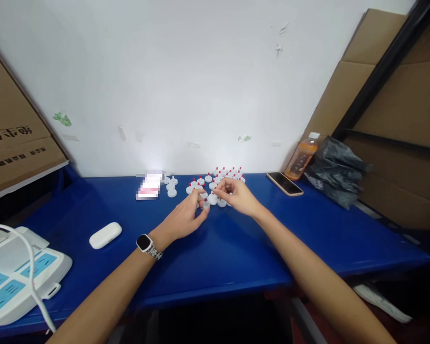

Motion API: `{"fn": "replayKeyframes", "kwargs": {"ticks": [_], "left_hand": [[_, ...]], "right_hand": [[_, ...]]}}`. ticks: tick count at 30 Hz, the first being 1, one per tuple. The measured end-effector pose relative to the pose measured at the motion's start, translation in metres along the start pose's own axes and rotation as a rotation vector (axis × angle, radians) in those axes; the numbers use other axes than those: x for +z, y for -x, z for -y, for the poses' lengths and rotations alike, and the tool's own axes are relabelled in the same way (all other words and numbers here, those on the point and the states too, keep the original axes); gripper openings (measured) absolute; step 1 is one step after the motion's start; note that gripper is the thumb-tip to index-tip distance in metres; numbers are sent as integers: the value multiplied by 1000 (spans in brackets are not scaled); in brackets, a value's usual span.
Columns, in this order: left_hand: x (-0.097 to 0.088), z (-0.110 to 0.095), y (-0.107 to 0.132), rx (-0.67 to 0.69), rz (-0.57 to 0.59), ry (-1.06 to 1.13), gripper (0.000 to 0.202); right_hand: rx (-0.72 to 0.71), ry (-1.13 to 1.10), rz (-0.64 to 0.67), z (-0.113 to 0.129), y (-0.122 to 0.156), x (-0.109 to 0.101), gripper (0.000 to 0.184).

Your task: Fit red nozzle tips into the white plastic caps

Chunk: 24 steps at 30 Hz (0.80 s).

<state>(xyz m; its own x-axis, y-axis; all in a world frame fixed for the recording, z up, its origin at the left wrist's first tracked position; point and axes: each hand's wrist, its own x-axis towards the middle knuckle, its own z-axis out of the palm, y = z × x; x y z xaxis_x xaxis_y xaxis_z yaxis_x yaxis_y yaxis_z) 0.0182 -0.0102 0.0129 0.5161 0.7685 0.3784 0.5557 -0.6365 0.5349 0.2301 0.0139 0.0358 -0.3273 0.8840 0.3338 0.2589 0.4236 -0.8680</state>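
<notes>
My left hand (182, 216), with a watch on its wrist, has thumb and fingers closed around a white nozzle cap (206, 204) with a red tip. Just right of it, my right hand (236, 195) makes a pinch. Its fingertips meet at the top of another white cap (212, 199); what they hold there is too small to make out. Behind and beside both hands stand several white caps with red tips (208, 178), partly hidden by the fingers. Further left sits a small group of white caps (171, 192) without visible red tips.
A blurred-out pale item (149, 186) lies left of the caps. Nearer are a white oval case (105, 235) and a power strip (53, 267) with a cable. On the right are a phone (284, 183), a drink bottle (301, 156) and a black plastic bag (338, 169). A wall backs the blue table (215, 267).
</notes>
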Motion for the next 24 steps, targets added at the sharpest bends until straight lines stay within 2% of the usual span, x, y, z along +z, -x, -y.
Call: {"fn": "replayKeyframes", "kwargs": {"ticks": [3, 8, 10, 12, 15, 19, 24], "left_hand": [[-8, 8, 1, -62, -49, -1, 38], [-20, 17, -1, -125, -112, -38, 21], [-25, 23, 0, -176, -63, -59, 17], [-30, 29, 3, -240, 40, -96, 22], [-36, 35, 10, -296, 175, -156, 29], [-40, 39, 16, -320, 198, -201, 30], [-38, 47, 18, -326, 175, -179, 28]], "right_hand": [[-37, 197, 57, -2, 3, -5, 17], [-67, 413, 183, -6, 4, 2, 6], [-73, 461, 195, -8, 4, 3, 6], [-72, 524, 178, -7, 4, 2, 2], [-79, 606, 115, 1, -3, -2, 9], [-150, 659, 85, 14, -39, 5, 14], [-145, 851, 250, 13, -117, 50, 18]]}}
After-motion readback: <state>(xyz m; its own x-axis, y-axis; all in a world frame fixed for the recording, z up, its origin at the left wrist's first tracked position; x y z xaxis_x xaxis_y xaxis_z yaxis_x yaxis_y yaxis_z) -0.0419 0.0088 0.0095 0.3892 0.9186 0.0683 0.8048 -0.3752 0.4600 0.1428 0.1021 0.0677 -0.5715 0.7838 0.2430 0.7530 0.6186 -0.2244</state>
